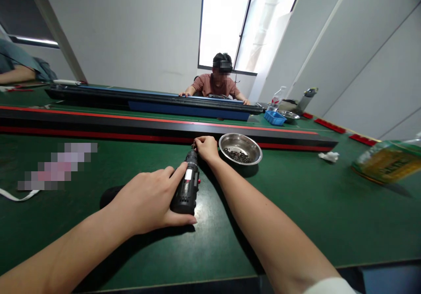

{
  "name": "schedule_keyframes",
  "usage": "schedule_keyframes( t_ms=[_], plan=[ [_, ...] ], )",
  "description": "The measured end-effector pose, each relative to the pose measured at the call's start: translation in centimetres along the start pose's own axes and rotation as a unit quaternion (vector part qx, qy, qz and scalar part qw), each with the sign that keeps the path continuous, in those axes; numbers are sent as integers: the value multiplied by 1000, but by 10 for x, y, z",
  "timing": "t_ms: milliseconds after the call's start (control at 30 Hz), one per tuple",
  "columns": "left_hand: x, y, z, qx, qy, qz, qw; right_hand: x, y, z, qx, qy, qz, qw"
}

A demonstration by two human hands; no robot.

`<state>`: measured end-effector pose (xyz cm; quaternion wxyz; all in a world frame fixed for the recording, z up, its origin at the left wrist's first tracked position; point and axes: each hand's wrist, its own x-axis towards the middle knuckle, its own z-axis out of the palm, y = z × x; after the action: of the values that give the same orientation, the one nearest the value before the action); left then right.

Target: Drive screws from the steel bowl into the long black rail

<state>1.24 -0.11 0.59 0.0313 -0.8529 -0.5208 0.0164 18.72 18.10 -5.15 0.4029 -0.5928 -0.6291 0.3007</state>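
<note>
A black cordless drill [186, 193] lies on its side on the green table, its tip pointing at a long black bar with red edges [158, 129]. Over the drill's body rests my left hand [153, 197], its fingers curled round the far side and the thumb along the back end. At the drill's tip my right hand [206, 147] is pinched closed beside the bar's red lower edge; whatever sits between the fingertips is too small to make out. Just right of that hand stands a steel bowl [240, 137] with many small dark screws [237, 155] in it.
Across the table a person [215, 83] has both hands on another long dark bar [148, 99]. A blue basket [275, 118], a bottle [278, 97] and another steel bowl [290, 115] stand beyond. Crumpled tissue [329, 156] and a yellow-green package [388, 162] lie at right.
</note>
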Motion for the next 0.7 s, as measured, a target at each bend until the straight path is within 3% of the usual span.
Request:
schedule_keyframes(
  t_ms=[133, 700],
  plan=[
    [0, -2, 0, 3, 0, 4, 1000, 3, 2, -2, 36, -29, 1, 999],
    [-2, -3, -2, 5, -6, 12, 1000, 6, 9, -2, 71, -46, -4, 996]
  ],
)
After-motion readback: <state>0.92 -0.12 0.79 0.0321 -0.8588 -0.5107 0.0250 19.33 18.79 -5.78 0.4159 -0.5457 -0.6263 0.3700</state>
